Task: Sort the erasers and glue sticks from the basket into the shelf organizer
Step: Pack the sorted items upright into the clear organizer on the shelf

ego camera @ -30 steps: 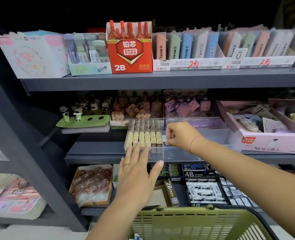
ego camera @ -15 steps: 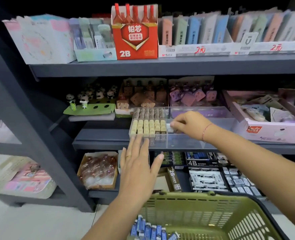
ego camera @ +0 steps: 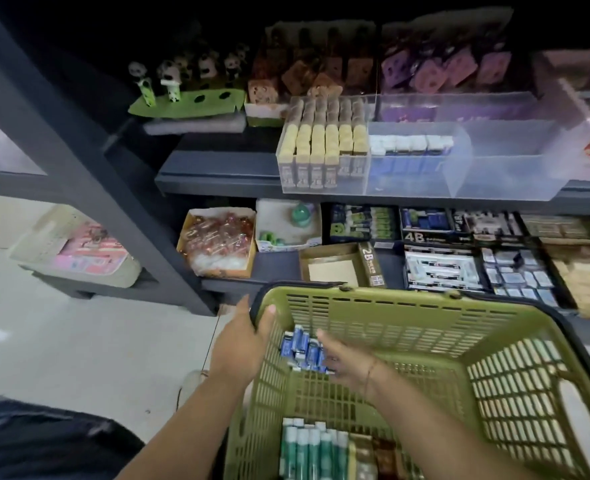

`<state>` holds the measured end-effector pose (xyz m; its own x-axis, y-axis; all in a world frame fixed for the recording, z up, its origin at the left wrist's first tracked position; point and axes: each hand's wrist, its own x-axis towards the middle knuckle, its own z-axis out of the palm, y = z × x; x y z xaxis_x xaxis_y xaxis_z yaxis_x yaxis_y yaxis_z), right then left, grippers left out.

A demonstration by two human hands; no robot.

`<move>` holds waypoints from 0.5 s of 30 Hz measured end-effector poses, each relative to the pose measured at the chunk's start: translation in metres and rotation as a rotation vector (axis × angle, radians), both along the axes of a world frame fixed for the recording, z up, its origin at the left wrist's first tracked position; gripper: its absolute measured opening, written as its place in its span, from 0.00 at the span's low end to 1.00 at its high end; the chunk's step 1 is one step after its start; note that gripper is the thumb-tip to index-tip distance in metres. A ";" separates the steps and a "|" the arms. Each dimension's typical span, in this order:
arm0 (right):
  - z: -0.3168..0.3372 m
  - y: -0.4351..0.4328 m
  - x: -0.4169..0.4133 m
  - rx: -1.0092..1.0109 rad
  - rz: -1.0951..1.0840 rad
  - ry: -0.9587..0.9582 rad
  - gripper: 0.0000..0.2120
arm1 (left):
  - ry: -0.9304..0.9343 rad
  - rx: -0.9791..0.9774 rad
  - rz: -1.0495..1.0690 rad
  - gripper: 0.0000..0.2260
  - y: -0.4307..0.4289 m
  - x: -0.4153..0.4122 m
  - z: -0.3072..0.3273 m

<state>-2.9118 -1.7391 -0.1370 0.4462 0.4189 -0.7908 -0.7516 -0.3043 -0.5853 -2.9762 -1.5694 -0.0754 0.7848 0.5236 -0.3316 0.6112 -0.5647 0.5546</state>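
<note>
Right hand (ego camera: 347, 367) open over blue erasers (ego camera: 302, 348); left hand (ego camera: 241, 344) clamps basket (ego camera: 407, 299) rim; erasers look light, rubbery; pinch the long sides.

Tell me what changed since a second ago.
The right hand left the clear organizer and dropped into the green basket, onto the blue erasers. The left hand came down and gripped the basket's rim. The yellow erasers stayed in their compartment.
</note>
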 end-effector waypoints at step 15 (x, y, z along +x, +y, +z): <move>-0.060 0.083 0.003 -0.094 -0.289 0.034 0.26 | -0.085 -0.048 0.071 0.21 0.001 0.003 -0.008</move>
<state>-2.9088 -1.6565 -0.1965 0.5094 0.2028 -0.8363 -0.8333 -0.1261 -0.5382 -2.9731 -1.5683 -0.0833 0.7728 0.5639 -0.2912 0.5982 -0.4936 0.6313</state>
